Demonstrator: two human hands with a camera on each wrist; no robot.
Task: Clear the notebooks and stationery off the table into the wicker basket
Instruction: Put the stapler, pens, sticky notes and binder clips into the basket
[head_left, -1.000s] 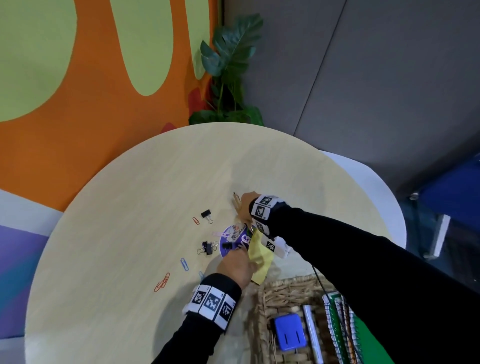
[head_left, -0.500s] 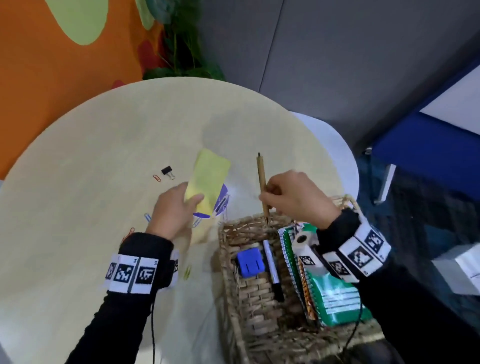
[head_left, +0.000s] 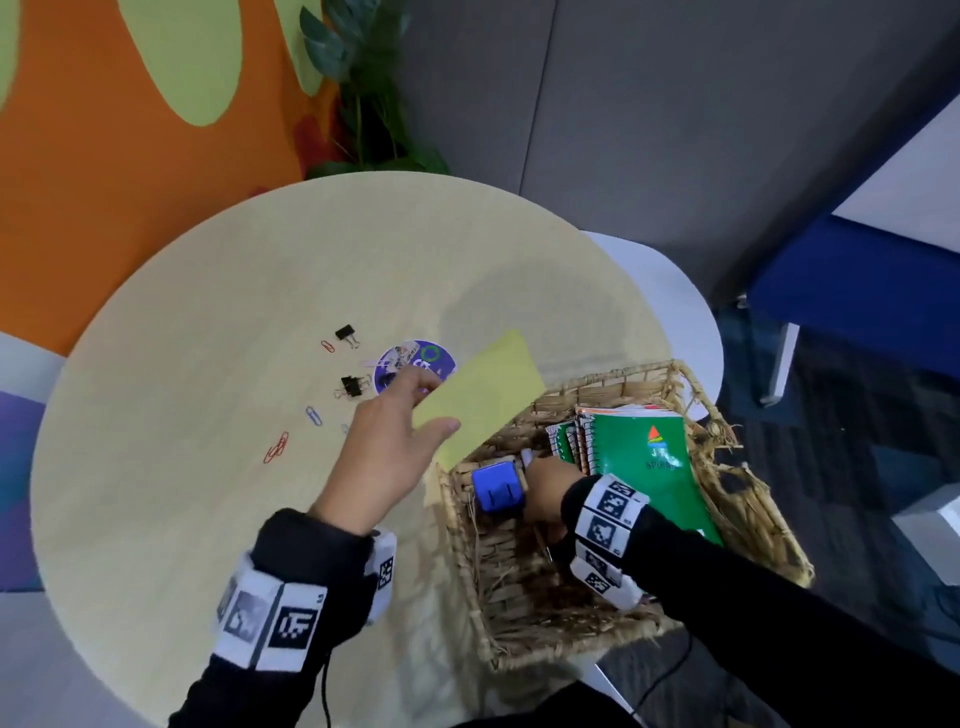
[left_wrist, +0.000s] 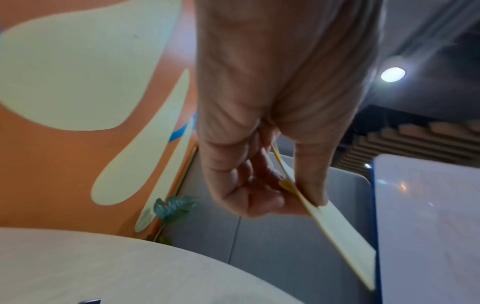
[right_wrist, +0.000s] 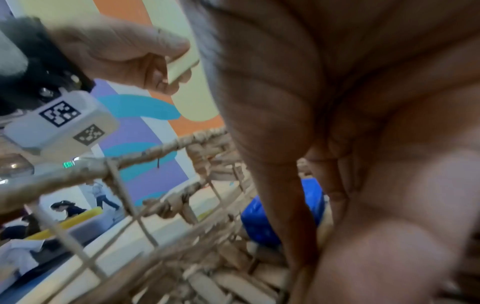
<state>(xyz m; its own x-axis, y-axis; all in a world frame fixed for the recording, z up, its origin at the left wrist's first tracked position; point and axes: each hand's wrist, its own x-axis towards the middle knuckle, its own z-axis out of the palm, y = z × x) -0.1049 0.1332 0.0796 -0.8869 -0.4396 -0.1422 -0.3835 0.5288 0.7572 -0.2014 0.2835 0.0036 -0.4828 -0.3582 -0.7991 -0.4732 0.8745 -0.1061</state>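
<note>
My left hand (head_left: 431, 410) pinches a yellow sticky-note pad (head_left: 483, 400) between thumb and fingers, holding it tilted over the table next to the near-left corner of the wicker basket (head_left: 623, 374). The wrist view shows the same pinch (left_wrist: 298, 191) on the pad (left_wrist: 337, 226). My right hand (head_left: 540, 488) is down inside the basket, gripping a brown pencil (right_wrist: 293, 216) beside a blue block (head_left: 497, 487). Green spiral notebooks (head_left: 649, 457) lie in the basket. On the table remain a purple disc (head_left: 415, 361), two black binder clips (head_left: 345, 332) (head_left: 352, 385) and paper clips (head_left: 275, 447).
The round pale table (head_left: 208, 312) has the basket overhanging its right edge. A potted plant (head_left: 363, 104) stands behind the table by the orange wall. A white chair (head_left: 675, 291) and a blue seat (head_left: 831, 270) are to the right.
My right hand has gone from above the basket's rim down into the basket with the pencil. My left hand has carried the yellow pad rightwards to the basket's edge.
</note>
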